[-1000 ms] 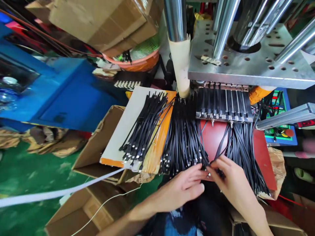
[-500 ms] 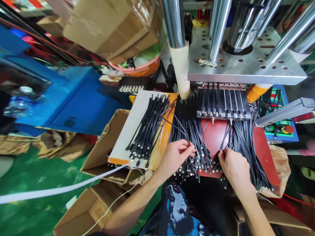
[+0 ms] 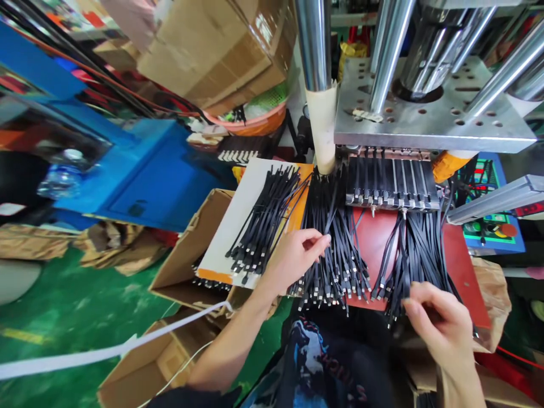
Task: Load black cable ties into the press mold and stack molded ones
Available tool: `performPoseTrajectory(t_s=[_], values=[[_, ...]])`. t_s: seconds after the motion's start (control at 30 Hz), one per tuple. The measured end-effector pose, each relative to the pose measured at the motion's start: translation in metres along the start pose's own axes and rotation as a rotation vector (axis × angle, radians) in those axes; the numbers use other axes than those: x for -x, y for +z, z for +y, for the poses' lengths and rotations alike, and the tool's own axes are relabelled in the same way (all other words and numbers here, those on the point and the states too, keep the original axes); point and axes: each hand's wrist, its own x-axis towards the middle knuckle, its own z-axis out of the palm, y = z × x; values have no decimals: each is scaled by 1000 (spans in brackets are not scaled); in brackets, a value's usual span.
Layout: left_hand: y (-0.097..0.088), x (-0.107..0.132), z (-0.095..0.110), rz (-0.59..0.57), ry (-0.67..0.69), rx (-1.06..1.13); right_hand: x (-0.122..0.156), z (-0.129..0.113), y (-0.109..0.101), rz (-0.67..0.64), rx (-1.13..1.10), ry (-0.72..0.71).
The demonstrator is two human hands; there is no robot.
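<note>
My left hand [image 3: 297, 255] is over the left edge of the middle bundle of flat black cables [image 3: 334, 243]. Its thumb and forefinger are closed together; what they hold, if anything, is too small to make out. At the lower end of the right cable bundle [image 3: 420, 243], my right hand [image 3: 444, 323] has thumb and forefinger closed on a black cable, whose end is hidden by the fingers. Small metal plugs show at the cables' near ends. Behind the bundles, several cables sit side by side in a metal mould [image 3: 393, 198]. Another cable pile [image 3: 267, 221] lies on a white board [image 3: 232, 226].
A thick steel press plate [image 3: 433, 136] and its columns stand above the mould. The red work surface [image 3: 369, 243] shows between the bundles. Cardboard boxes [image 3: 182, 249] stand at lower left, beside a blue cabinet [image 3: 144, 170]. A control panel [image 3: 488, 209] is at right.
My right hand has moved right and toward me, off the inner edge of the right bundle. My left hand has shifted slightly left. The view has turned a little.
</note>
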Motion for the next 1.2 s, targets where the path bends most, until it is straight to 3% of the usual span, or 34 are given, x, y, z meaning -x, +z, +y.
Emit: performPoseTrajectory(t_s=[0.07,0.13,0.23,0.37,0.4,0.47,0.57,0.63,0.73,0.9,1.03,1.2], values=[[17,9,0,-211,-147,368,9,-6,18,-55,-4,-200],[38,20,-2,-336,-299,662,18,-7,38,-142,29,-271],[61,36,0,-339,-395,896,28,-6,50,-280,103,-153],[63,50,13,-402,-259,784,28,-6,21,-515,61,125],[62,54,16,-439,-211,689,25,-6,14,-511,-11,197],[61,59,19,-482,-121,471,16,-5,7,-351,-196,333],[65,66,15,-500,-46,202,3,-1,19,0,-385,434],[66,65,10,-534,-28,81,-3,1,31,97,-403,425],[61,50,13,-598,58,-75,-3,3,40,104,-349,340],[49,2,46,-344,241,93,8,5,41,26,-196,215],[42,-18,62,-406,368,89,14,11,42,-25,-85,114],[36,-18,59,-465,373,173,11,12,40,87,9,-20]])
